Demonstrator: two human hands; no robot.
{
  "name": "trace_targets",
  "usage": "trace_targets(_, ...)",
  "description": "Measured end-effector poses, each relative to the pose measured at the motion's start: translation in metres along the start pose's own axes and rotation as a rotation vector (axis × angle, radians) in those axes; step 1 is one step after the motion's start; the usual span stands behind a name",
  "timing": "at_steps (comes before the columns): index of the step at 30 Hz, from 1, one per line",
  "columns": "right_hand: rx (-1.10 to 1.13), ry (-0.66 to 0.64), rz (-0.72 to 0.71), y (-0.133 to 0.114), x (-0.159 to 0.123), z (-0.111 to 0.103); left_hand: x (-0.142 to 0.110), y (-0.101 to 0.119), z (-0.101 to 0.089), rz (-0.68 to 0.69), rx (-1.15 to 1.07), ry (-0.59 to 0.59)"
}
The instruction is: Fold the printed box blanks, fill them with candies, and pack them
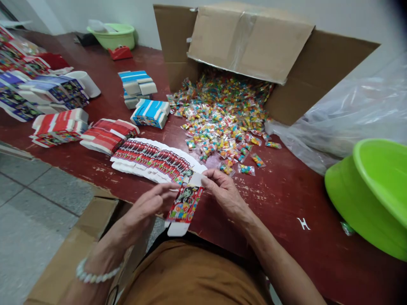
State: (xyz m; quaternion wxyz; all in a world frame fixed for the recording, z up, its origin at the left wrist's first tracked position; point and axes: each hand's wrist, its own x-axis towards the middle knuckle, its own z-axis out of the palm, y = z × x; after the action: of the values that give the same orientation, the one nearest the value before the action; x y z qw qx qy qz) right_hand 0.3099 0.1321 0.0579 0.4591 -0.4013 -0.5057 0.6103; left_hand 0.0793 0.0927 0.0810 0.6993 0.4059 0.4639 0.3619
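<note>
Both hands hold one small red printed carton (185,203) at the near edge of the dark red table (286,199). My left hand (149,207) pinches its left side with curled fingers. My right hand (221,190) grips its upper right corner, fingers closed on the white flap. Just beyond lies a fanned row of flat red cartons (155,160). Farther back, a heap of small clear packets of coloured sweets (222,114) spills from a tipped cardboard box (251,42).
Stacks of flat red cartons (60,127) and blue ones (151,112) lie at the left. Two nested green basins (372,195) sit at the right beside a clear plastic sheet (349,110). Another green basin (112,36) stands at the back. An open cardboard box (79,241) stands on the floor.
</note>
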Motion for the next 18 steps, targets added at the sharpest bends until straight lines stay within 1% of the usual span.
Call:
trace_targets(2, 0.046, -0.105, 0.039, -0.008, -0.003, 0.002, 0.003, 0.000, 0.012, -0.173, -0.083, -0.301)
trace_targets(3, 0.073, -0.143, 0.055, -0.011, -0.004, 0.004, 0.004, -0.002, 0.019, -0.238, -0.133, -0.411)
trace_targets(4, 0.095, -0.171, 0.065, -0.013, -0.005, 0.006, 0.005, -0.004, 0.026, -0.279, -0.182, -0.475)
trace_targets(5, 0.109, -0.182, 0.065, -0.014, -0.005, 0.007, 0.005, -0.006, 0.031, -0.294, -0.228, -0.491)
trace_targets(7, 0.116, -0.167, 0.056, -0.015, -0.006, 0.008, 0.006, -0.009, 0.040, -0.268, -0.291, -0.441)
trace_targets(9, 0.130, -0.153, 0.073, -0.015, -0.007, 0.009, 0.006, -0.010, 0.043, -0.227, -0.282, -0.393)
trace_targets(11, 0.159, -0.150, 0.098, -0.016, -0.009, 0.010, 0.006, -0.010, 0.044, -0.211, -0.256, -0.375)
trace_targets(15, 0.188, -0.109, 0.067, -0.021, -0.012, 0.013, 0.007, -0.010, 0.041, -0.199, -0.196, -0.290)
trace_targets(17, 0.188, -0.083, 0.059, -0.023, -0.013, 0.012, 0.009, -0.011, 0.041, -0.170, -0.152, -0.255)
trace_targets(18, 0.192, -0.091, 0.072, -0.024, -0.015, 0.012, 0.010, -0.012, 0.041, -0.152, -0.139, -0.223)
